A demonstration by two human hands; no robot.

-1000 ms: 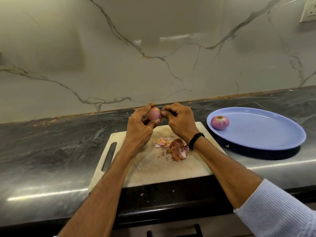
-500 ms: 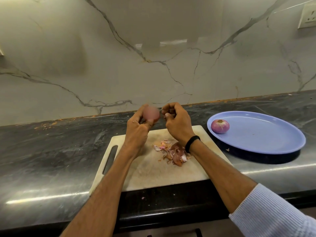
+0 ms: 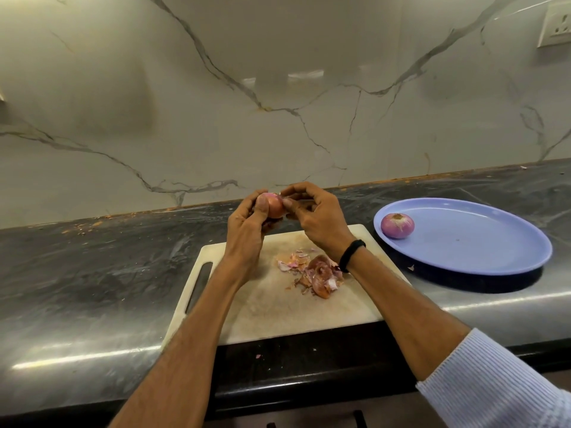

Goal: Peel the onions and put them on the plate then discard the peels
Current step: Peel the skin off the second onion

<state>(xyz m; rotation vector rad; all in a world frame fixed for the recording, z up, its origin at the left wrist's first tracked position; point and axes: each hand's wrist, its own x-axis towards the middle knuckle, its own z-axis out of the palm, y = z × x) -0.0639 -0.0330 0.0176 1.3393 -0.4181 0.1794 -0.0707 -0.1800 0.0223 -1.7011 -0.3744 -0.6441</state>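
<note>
My left hand [image 3: 247,230] grips a small pink onion [image 3: 273,205] above the far edge of the white cutting board [image 3: 265,307]. My right hand [image 3: 315,220] is curled beside it, its fingertips pinching at the onion's right side. A pile of onion peels [image 3: 312,274] lies on the board under my right wrist. One peeled onion [image 3: 397,225] sits at the left edge of the blue plate [image 3: 482,242], to the right of the board.
The board lies on a dark stone counter [image 3: 92,273] backed by a marble wall [image 3: 278,103]. A few peel scraps lie on the counter's front edge [image 3: 259,355]. A wall socket [image 3: 556,24] is at the top right.
My hands drew slightly apart and have come back together on the onion, which has turned in my left hand. The view has shifted a little.
</note>
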